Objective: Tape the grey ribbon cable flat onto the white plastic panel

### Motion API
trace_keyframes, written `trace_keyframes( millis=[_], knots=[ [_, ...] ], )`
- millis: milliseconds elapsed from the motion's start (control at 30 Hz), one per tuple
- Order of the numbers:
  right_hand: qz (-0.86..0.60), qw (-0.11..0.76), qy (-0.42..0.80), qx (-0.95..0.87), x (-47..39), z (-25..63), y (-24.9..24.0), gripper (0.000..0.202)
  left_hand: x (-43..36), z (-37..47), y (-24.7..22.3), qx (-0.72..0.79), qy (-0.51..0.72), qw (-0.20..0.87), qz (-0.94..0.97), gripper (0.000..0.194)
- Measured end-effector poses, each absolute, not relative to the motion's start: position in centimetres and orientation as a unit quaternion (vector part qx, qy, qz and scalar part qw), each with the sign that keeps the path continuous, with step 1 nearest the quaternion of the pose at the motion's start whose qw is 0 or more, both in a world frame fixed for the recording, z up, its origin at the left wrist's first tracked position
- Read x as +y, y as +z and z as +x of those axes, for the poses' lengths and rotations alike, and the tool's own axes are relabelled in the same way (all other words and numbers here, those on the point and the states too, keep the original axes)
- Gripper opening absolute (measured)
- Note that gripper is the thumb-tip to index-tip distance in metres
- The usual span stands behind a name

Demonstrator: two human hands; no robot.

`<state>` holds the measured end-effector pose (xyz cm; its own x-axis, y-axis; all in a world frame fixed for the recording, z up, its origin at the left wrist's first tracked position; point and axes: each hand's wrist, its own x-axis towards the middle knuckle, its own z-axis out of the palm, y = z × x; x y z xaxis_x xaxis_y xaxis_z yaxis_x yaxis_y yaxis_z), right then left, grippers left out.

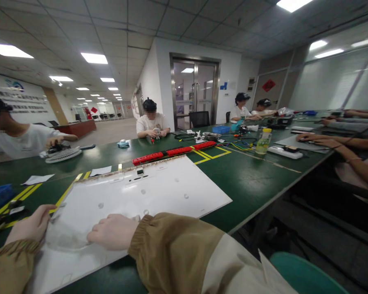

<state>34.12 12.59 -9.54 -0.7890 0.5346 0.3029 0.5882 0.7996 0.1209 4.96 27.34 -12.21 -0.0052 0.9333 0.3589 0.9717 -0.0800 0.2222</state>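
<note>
A large white panel [168,183] lies flat on the green table in front of me, with small round marks and a few dark slots near its far edge. My left hand [30,226] is closed at the panel's left edge, thumb on top and most fingers hidden. Over the panel's near left part, my right hand [113,231] is closed with its fingers curled down; whatever is under them is hidden. Between both hands a greyish, see-through patch [67,230] shows on the panel; whether it is a film or a smear, I cannot tell.
Red power strips [174,152] run behind the panel. A blue bin [0,198] stands at left, a yellow-capped bottle [263,141] at right. Another person [153,122] sits across the table; a co-worker's hands [315,139] are at right. A teal round object [303,273] is below the table edge.
</note>
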Motion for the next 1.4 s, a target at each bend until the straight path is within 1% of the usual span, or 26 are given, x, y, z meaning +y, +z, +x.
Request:
trace_keyframes(
  millis=[100, 267, 400, 533, 700, 833, 900, 1000, 1167, 1300, 1400],
  knots=[
    [-0.303, 0.132, -0.108, -0.938, 12.2, 34.1, -9.4, 0.012, 26.9, 5.6, -11.8, -0.686, -0.194, 0.003, -0.701, 0.030],
    [-0.304, 0.134, -0.103, -0.937, 12.2, 34.1, -9.5, 0.013, 27.0, 5.7, -11.9, -0.686, -0.245, -0.037, -0.684, 0.022],
    [-0.302, 0.130, -0.107, -0.938, 12.2, 33.9, -9.8, 0.014, 26.9, 6.0, -11.8, -0.674, -0.263, -0.062, -0.688, 0.024],
    [-0.306, 0.130, -0.078, -0.940, 12.4, 34.2, -9.8, 0.015, 26.5, 6.0, -11.2, -0.667, -0.277, -0.068, -0.688, 0.025],
    [-0.373, 0.159, -0.064, -0.912, 13.1, 35.8, -9.2, 0.020, 26.5, 5.4, -11.4, -0.654, -0.278, -0.059, -0.701, 0.025],
    [-0.451, 0.203, -0.037, -0.868, 13.7, 37.2, -8.6, 0.021, 26.2, 5.7, -11.7, -0.640, -0.275, 0.011, -0.717, 0.034],
    [-0.491, 0.217, -0.011, -0.844, 13.9, 37.8, -8.4, 0.022, 25.7, 6.2, -11.5, -0.624, -0.262, 0.018, -0.735, 0.036],
    [-0.528, 0.230, 0.000, -0.818, 14.5, 38.8, -8.3, 0.022, 24.8, 7.1, -10.8, -0.592, -0.254, 0.002, -0.765, 0.040],
    [-0.569, 0.250, -0.014, -0.784, 16.1, 40.5, -8.6, 0.016, 24.0, 8.3, -10.6, -0.525, -0.261, -0.042, -0.809, 0.052],
    [-0.604, 0.279, -0.039, -0.746, 17.0, 42.1, -8.6, 0.018, 23.5, 9.2, -10.5, -0.497, -0.241, -0.082, -0.830, 0.049],
    [-0.610, 0.312, -0.065, -0.725, 17.2, 42.9, -8.3, 0.029, 22.4, 10.7, -9.9, -0.504, -0.254, -0.100, -0.820, 0.044]
  ],
)
